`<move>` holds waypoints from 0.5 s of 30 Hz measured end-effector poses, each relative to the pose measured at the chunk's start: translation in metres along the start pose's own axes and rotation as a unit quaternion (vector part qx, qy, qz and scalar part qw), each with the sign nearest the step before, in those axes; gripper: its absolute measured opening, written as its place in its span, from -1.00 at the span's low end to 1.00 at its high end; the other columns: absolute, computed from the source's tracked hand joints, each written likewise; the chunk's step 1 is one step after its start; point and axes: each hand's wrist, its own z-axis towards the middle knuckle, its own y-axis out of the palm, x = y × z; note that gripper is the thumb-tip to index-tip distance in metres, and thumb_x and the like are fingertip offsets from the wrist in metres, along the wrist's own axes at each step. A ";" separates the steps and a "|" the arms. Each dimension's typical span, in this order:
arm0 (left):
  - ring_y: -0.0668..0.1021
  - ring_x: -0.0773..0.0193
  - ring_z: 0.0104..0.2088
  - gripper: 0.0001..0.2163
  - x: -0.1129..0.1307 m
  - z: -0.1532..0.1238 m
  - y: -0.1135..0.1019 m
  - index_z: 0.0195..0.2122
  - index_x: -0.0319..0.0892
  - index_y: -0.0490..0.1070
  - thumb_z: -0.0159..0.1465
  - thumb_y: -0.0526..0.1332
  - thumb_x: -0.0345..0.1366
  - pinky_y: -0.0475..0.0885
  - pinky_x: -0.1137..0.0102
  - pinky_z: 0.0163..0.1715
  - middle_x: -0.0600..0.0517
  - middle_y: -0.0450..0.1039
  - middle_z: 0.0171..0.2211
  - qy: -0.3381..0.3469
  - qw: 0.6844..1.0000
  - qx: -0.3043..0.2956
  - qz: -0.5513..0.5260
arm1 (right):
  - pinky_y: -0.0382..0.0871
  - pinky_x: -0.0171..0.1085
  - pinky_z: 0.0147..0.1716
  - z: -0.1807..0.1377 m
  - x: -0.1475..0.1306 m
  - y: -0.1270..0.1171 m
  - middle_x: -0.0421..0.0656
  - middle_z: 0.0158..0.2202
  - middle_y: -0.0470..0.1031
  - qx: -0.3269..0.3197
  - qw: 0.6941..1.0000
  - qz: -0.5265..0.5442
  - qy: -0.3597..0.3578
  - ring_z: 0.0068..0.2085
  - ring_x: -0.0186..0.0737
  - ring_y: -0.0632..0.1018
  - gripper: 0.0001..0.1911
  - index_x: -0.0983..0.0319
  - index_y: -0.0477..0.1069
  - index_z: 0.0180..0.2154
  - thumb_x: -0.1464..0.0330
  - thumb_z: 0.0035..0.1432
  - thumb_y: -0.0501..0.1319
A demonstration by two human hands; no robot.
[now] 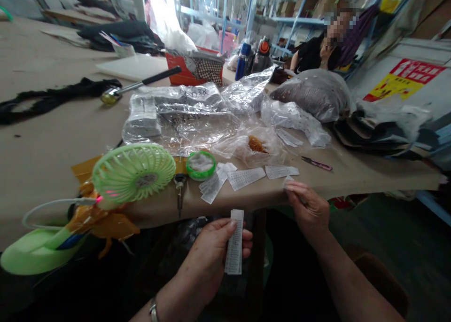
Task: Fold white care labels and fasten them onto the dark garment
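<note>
In front of the table edge, my left hand (207,249) is closed on a narrow white stack of printed labels (234,249), held upright between thumb and fingers. My right hand (310,211) is at the table's front edge, its fingers pinched on a small white label (288,179) that is mostly covered by the fingertips. Just beyond it lies a flat printed label strip (281,172). To its left are another fanned label pile (246,177) and a loose, crossed heap of labels (215,183).
A green fan (134,173) stands at the left edge beside a soldering-iron-like tool (179,192) and a green round tin (200,165). Thread snips (317,163) lie at right. Behind are plastic-wrapped label bundles (186,113) and a bag with brown rubber bands (258,144). A person (317,49) sits across.
</note>
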 end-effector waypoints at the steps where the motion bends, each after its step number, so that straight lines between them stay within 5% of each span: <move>1: 0.54 0.31 -0.55 -0.89 0.001 -0.001 0.001 -0.32 -0.30 0.42 0.22 0.18 -0.35 0.45 0.41 -0.49 -0.08 0.55 -0.48 -0.002 1.000 -0.003 -0.004 | 0.43 -0.10 -0.03 -0.002 -0.012 0.003 -0.11 -0.15 0.55 0.006 0.999 0.034 0.003 -0.09 -0.16 0.56 -0.79 0.15 0.47 -0.18 0.50 0.15 0.20; 7: 0.49 0.37 -0.58 -0.89 0.004 -0.002 0.000 -0.38 -0.35 0.49 0.11 0.27 -0.38 0.34 0.52 -0.56 -0.04 0.50 -0.54 0.043 0.993 -0.087 -0.071 | 0.39 -0.01 0.00 -0.022 -0.077 0.032 -0.10 -0.21 0.56 -0.130 0.960 0.172 -0.177 -0.01 -0.11 0.50 -0.79 0.18 0.46 -0.18 0.52 0.14 0.20; 15: 0.45 0.42 -0.59 -0.92 0.001 0.000 -0.008 -0.46 -0.35 0.53 0.02 0.32 -0.42 0.25 0.56 -0.59 -0.03 0.49 -0.54 0.054 0.986 -0.081 -0.132 | 0.38 -0.11 0.01 -0.026 -0.081 0.046 -0.10 -0.24 0.59 -0.167 0.944 0.135 -0.250 -0.03 -0.17 0.51 -0.86 0.25 0.49 -0.24 0.50 0.17 0.18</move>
